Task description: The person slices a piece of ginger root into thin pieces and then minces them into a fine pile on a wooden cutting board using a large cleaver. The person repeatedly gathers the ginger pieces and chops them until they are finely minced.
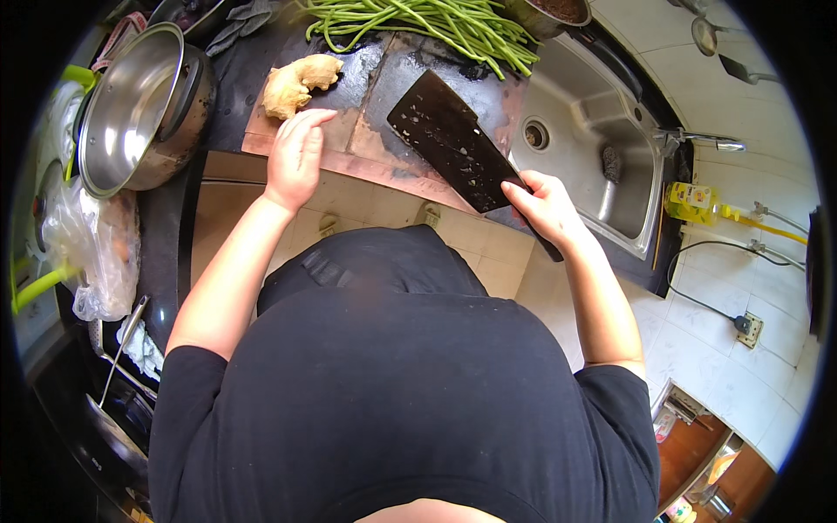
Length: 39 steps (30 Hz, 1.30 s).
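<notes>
My right hand grips the handle of a dark cleaver, whose broad blade slants up and to the left over a worn cutting board. Small pale bits stick to the blade. My left hand is at the board's near left edge, fingers stretched out, holding nothing. Just beyond its fingertips lies a knobbly piece of ginger root. A heap of long green beans stretches across the far side.
To the right is a steel sink with a faucet and a yellow bottle. A steel pot and a clear plastic bag stand on the left counter. A pot with dark contents is at the far right.
</notes>
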### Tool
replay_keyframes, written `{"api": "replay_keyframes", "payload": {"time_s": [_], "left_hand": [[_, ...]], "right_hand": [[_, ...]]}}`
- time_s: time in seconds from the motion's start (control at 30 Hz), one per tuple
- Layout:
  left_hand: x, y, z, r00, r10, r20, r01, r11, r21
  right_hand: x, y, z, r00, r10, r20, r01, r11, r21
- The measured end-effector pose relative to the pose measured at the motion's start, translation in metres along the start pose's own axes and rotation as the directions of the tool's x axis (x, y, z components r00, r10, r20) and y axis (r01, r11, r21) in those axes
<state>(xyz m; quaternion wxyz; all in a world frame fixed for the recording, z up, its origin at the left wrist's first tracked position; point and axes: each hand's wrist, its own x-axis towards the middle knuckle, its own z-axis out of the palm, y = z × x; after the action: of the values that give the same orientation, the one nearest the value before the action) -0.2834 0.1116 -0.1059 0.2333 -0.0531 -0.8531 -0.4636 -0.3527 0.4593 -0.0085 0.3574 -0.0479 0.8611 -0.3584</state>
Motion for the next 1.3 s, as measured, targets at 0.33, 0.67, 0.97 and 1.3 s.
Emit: {"api": "replay_keyframes", "payload": {"time_s": [0.33,0.67,0.97,1.3], "left_hand": [[0.013,-0.01,0.037,0.971,0.226,0.074,-0.237,0.889,0.393],[0.007,-0.014,0.039,0.98,0.189,0.068,-0.199,0.87,0.451],[0.008,-0.015,0.038,0.974,0.202,0.102,-0.226,0.901,0.37],[0.012,-0.019,0.031,0.96,0.238,0.15,-0.266,0.943,0.201]], "right_hand": [[0.007,0.008,-0.029,0.997,-0.029,0.071,0.036,0.994,-0.106],[-0.02,0.012,-0.034,0.988,-0.059,-0.139,0.093,0.963,0.253],[-0.056,0.005,0.05,0.819,-0.003,-0.574,0.001,1.0,-0.003],[-0.039,-0.035,0.119,0.719,0.117,-0.685,-0.103,0.993,0.062]]}}
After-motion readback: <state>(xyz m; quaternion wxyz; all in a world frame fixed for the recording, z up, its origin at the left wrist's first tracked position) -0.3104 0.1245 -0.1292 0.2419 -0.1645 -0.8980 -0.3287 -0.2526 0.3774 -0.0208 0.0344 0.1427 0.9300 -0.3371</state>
